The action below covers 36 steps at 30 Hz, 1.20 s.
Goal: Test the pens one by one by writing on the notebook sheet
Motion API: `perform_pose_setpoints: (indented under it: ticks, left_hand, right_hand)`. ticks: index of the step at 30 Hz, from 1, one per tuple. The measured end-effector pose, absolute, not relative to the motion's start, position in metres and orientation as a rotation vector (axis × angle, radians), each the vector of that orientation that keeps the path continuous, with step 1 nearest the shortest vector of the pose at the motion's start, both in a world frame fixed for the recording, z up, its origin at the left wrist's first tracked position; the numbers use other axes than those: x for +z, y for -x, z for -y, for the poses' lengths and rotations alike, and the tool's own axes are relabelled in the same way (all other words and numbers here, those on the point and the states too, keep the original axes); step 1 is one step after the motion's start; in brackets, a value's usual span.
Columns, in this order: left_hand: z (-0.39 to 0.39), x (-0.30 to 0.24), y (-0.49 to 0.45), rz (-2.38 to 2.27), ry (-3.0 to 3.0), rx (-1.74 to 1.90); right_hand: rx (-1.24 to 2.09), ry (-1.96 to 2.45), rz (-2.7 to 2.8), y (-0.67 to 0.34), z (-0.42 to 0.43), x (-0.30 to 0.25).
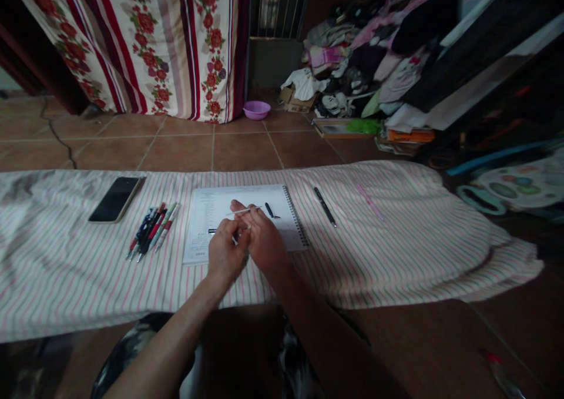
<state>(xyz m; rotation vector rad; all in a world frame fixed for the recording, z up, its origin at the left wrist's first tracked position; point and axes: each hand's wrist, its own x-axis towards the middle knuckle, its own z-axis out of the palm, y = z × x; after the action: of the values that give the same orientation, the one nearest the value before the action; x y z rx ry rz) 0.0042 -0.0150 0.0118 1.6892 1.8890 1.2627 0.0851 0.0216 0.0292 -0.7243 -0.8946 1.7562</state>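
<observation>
Both my hands meet over a spiral notebook (207,211) lying on a striped cloth (396,240). My left hand (225,252) is pinched closed on a small dark pen part whose tip sticks out to the left. My right hand (259,240) is closed on a thin white pen refill (243,211) that points left above the page. A small black pen cap (269,210) lies on the notebook just beyond my right fingers.
A row of several pens (152,231) lies left of the notebook, with a black phone (115,199) beyond them. A black pen (325,207) and a pink pen (369,201) lie to the right. A purple bowl (257,110) and piled clothes (365,52) sit on the tiled floor.
</observation>
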Motion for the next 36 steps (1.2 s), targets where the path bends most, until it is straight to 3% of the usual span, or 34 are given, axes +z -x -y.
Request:
perform_pose_setpoints:
  ticks: [6,15,21,36]
  left_hand:
    - [0.017,0.015,-0.003,-1.703,-1.536,1.330]
    - [0.012,0.014,0.004,-1.655,-1.172,1.336]
    - [0.012,0.012,0.008,-1.476,-1.104,1.473]
    - [0.013,0.015,0.013,-1.435,-1.048,1.415]
  right_hand:
    - [1.751,0.654,0.776,-0.094,-0.034,0.013]
    - [1.610,0.979,0.620,-0.112,-0.042,0.032]
    - [1.441,1.052,0.722,-0.119,-0.043,0.035]
    - [1.194,0.957,1.147,-0.120,-0.035,0.039]
